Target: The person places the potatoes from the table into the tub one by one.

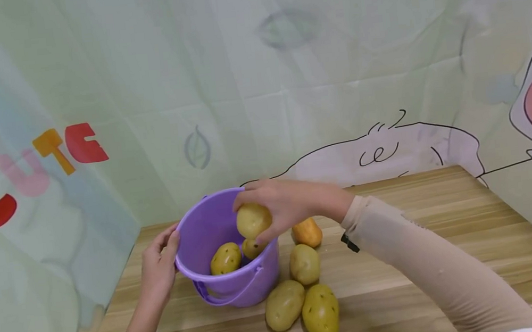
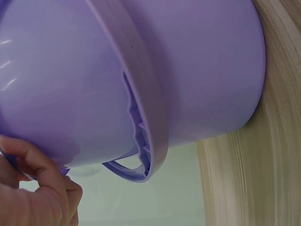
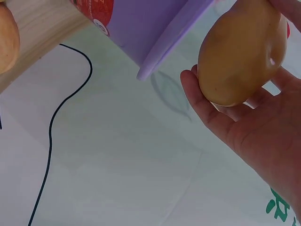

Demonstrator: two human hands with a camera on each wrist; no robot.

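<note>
A purple bucket (image 1: 253, 287) stands on the wooden table, its handle hanging down at the front. At the bucket's left rim, my left hand (image 1: 157, 267) grips the edge between thumb and fingers; the left wrist view shows those curled fingers (image 2: 44, 172) beside the bucket wall. My right hand (image 1: 286, 204) holds a potato (image 1: 253, 220) over the right side of the opening, and in the right wrist view fingers and thumb wrap this potato (image 3: 240, 56). Inside lie a yellow potato (image 1: 226, 258) with dark spots and another potato (image 1: 251, 248), partly hidden by the held one.
Right of the bucket, on the table (image 1: 403, 292), lie an orange-brown potato (image 1: 307, 232), a pale potato (image 1: 305, 264), a greenish potato (image 1: 285, 306) and a spotted yellow potato (image 1: 321, 313). A printed curtain (image 1: 239, 83) hangs behind the table and along its sides.
</note>
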